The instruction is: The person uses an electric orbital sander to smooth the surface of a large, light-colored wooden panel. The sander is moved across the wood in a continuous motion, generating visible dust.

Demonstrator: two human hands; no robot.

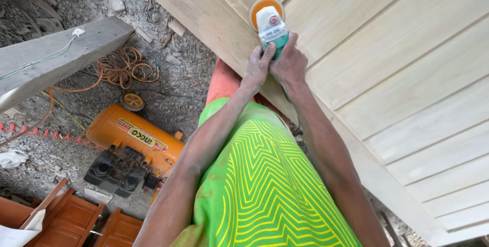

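Both my hands grip a small teal and white power sander [271, 27] with an orange disc, pressed onto the frame of a pale unfinished wooden door [407, 73]. My left hand [259, 66] wraps the sander's handle from the left side. My right hand [290, 63] clasps the same handle from the right and above. The disc sits on the door's plain side rail, beside its slatted panels. Fine dust coats my hands and forearms. My green patterned shirt fills the lower middle.
An orange air compressor [135, 137] stands on the gravel floor at the left, with a coiled orange hose [125, 66] and a red spiral hose [35, 132]. A grey beam [56, 53] carries a white cable. Brown wooden panel pieces [71, 221] lie at the bottom left.
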